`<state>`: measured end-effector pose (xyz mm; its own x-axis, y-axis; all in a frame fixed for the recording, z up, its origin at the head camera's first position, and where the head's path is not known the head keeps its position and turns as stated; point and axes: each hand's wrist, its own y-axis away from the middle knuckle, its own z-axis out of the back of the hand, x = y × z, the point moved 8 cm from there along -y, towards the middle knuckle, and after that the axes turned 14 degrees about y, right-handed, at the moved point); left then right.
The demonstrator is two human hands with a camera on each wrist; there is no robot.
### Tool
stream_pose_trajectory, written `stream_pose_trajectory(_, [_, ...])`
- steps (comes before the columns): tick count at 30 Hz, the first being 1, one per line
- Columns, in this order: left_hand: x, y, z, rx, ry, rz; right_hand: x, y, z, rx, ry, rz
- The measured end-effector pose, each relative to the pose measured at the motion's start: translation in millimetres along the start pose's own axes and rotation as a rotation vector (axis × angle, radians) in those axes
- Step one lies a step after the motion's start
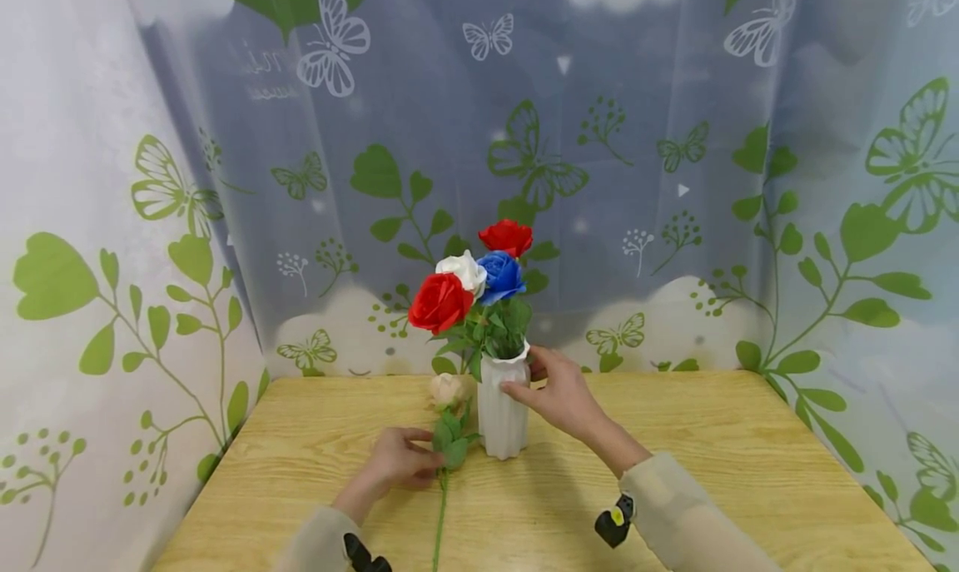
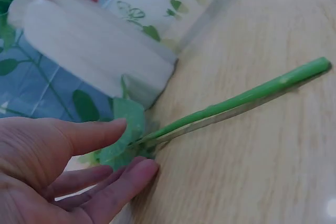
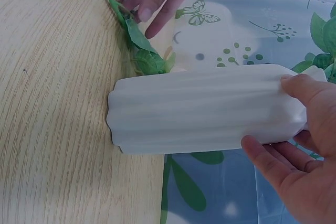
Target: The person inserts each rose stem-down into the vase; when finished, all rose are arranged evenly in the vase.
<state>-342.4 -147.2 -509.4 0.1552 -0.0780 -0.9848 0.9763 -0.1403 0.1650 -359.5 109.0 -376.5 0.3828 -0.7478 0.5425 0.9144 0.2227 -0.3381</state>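
A white fluted vase [image 1: 504, 410] stands upright on the table with two red roses [image 1: 440, 303], a white rose [image 1: 463, 271] and a blue rose [image 1: 500, 277] in it. My right hand [image 1: 565, 393] grips the vase near its rim, thumb on one side and fingers on the other. Left of the vase lies a pale rose [image 1: 446, 390], its green stem [image 2: 252, 92] stretched along the wood. At its leaves [image 2: 126, 129] is my left hand [image 1: 404, 458], thumb and fingers apart on either side of the stem.
The wooden table [image 1: 315, 422] meets a patterned curtain [image 1: 419, 97] behind, with more printed sheets at both sides. Dark wrist cameras [image 1: 614, 522] are strapped over the light sleeves [image 1: 689, 514].
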Motion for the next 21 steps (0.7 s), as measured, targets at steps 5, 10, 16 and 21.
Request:
stream_pose_trajectory(5, [-2.2,0.8,-10.4,-0.041,-0.096,-0.051,0,0.2,-1,0.004,-0.005,-0.007])
stream_pose_trajectory(10, [0.8,-3.6,-16.1,-0.071,-0.185,-0.091,0,1.9,-2,0.014,-0.005,-0.019])
stream_pose_trajectory(16, [0.9,-4.3,-13.8,-0.076,-0.173,-0.113,1,0.9,-1,0.004,-0.004,0.000])
stream_pose_trajectory(21, [1.0,-2.1,-9.6,-0.083,-0.129,-0.073,1,1.0,0,0.001,-0.006,0.005])
